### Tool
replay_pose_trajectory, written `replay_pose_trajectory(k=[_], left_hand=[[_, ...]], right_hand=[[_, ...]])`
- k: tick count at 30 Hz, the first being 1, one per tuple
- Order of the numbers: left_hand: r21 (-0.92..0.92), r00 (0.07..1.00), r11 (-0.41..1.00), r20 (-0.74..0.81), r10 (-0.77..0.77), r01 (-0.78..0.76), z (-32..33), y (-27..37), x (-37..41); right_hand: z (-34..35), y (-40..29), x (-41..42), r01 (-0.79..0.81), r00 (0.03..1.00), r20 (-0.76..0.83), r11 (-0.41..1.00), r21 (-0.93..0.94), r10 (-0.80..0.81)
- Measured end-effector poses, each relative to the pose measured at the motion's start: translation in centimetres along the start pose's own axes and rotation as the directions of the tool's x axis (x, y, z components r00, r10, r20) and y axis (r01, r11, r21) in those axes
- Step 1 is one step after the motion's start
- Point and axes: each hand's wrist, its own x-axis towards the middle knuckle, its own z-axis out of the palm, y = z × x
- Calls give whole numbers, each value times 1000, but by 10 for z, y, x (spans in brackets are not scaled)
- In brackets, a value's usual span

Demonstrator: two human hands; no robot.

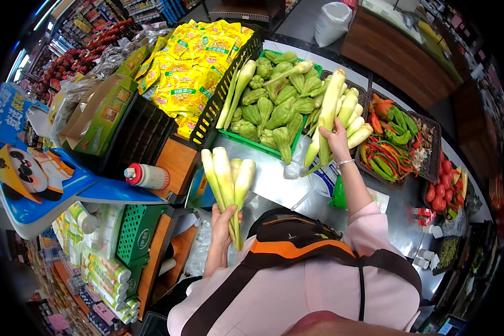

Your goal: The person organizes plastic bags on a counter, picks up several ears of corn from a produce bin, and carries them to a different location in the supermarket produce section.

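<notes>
My left hand (224,222) is closed around the thin lower ends of a bunch of several pale green-white stalk vegetables (223,172), their thick ends up. My right hand (337,140) grips a longer pale stalk (331,101) over a basket of similar stalks (347,110). Whether it holds more than one stalk I cannot tell. Between and beyond my hands, a green plastic crate (258,147) holds wrinkled green chayotes (283,107). Two loose stalks (244,77) lean at the crate's left side, and another lies across the chayotes.
A black crate (203,122) of yellow snack packets stands at the upper left. Baskets of peppers (388,161), garlic (423,153) and tomatoes (441,195) stand on the right. The metal counter (260,176) carries a green plastic bag (339,195). A red-capped bottle (149,175) lies on the left ledge.
</notes>
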Motion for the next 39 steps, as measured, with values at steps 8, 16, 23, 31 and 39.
replay_pose_trajectory(k=[8, 16, 23, 31, 39], left_hand=[[8, 999, 1000, -38, 1, 0, -1, -6, -1], [-24, 994, 1000, -106, -9, 7, -14, -15, -22], [-14, 993, 1000, -116, -12, 10, -25, -14, -39], [-26, 989, 1000, -149, -10, 6, -34, -10, -36], [42, 996, 999, -94, -8, 12, -31, -4, -20]], right_hand=[[72, -37, 25, 505, 801, 150, 519, -689, -580], [273, -29, 101, -18, 979, 164, 857, -515, 120], [286, 43, 194, -109, 952, 226, 919, -379, 206], [264, -15, 157, -463, 815, 440, 881, 99, 378], [176, -70, 67, -432, 603, 798, 832, 350, -23]])
